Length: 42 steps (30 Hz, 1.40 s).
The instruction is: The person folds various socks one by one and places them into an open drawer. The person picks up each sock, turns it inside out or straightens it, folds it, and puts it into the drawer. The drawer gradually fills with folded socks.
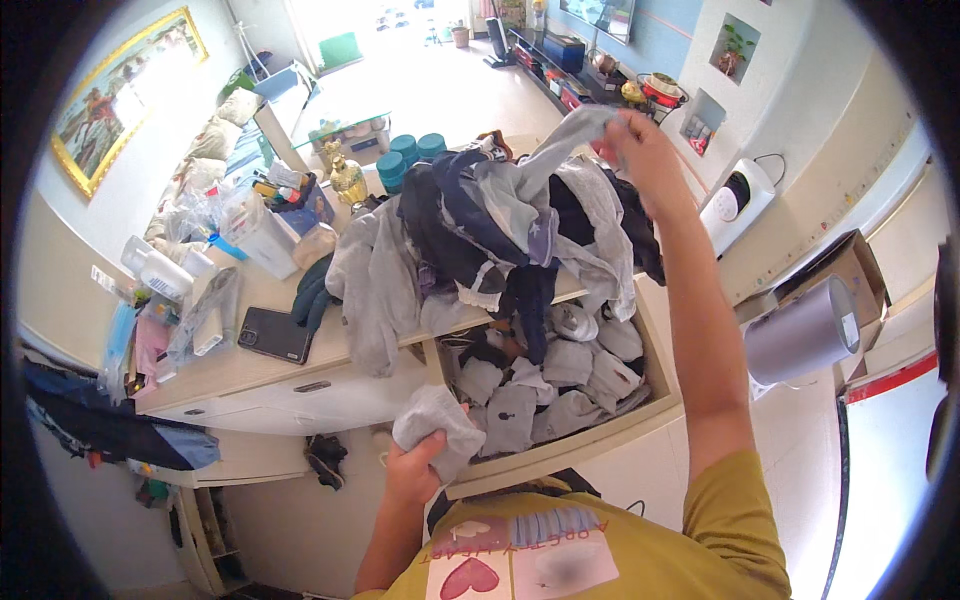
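My left hand [418,461] grips a bunched grey sock [439,429] in front of the open drawer's near left corner. With my right arm stretched out, my right hand [628,146] pinches the end of a light grey sock [574,135] and lifts it from a heap of socks [457,214] on the cabinet top. Dark, grey and white socks make up the heap, and some hang over the cabinet's front edge. Below them, the open drawer [664,401] holds several folded grey and white socks [568,364] packed side by side.
On the cabinet top [217,367] lie a black phone [275,335] and a dark glove [315,292]. Behind them stand a white plastic container [259,232], a gold vase [346,176] and teal-lidded jars [403,154]. A purple-grey cylinder [802,330] and a cardboard box [862,277] are at the right.
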Available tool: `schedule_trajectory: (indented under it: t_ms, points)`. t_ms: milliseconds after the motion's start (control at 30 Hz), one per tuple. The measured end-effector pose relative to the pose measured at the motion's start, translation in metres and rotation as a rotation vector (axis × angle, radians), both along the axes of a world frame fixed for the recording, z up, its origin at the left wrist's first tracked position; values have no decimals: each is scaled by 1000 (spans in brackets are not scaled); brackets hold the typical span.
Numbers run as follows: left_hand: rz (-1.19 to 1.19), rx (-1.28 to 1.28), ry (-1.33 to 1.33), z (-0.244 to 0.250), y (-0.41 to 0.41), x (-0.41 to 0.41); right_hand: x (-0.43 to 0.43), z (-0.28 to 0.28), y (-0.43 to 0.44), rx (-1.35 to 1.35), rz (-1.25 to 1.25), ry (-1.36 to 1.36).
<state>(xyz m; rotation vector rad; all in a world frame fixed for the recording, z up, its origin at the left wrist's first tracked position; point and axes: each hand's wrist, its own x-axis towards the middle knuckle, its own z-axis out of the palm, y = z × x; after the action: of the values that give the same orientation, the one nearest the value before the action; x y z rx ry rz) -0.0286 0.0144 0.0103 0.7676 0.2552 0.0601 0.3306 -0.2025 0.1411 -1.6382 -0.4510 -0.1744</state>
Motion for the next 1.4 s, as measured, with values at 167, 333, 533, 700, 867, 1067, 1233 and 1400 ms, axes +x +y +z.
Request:
schedule_trajectory:
  t_ms: [167, 333, 533, 700, 867, 1067, 1233, 1400]
  points:
    - [-21, -49, -3, -1, -4, -2, 33, 22, -8, -316, -105, -253]
    - [51, 24, 59, -10, 0, -12, 4, -12, 1, -819, -268, -773]
    - [60, 59, 31, -9, 4, -16, -65, -49, 3, -1188, 48, -477]
    - [23, 63, 93, -2, 0, -10, -30, -9, -34, -480, 138, -137]
    - [-106, 2, 31, -9, -2, -1, -33, 52, -33, -279, 231, 188]
    - [-246, -185, 10, 4, -15, 14, -55, 104, -9, -171, 111, 150]
    - [-375, -334, -46, 22, -34, 39, -70, 111, 18, -220, 230, 92]
    - [-389, -398, -188, 36, -41, 70, -138, 87, 31, -418, 274, -255]
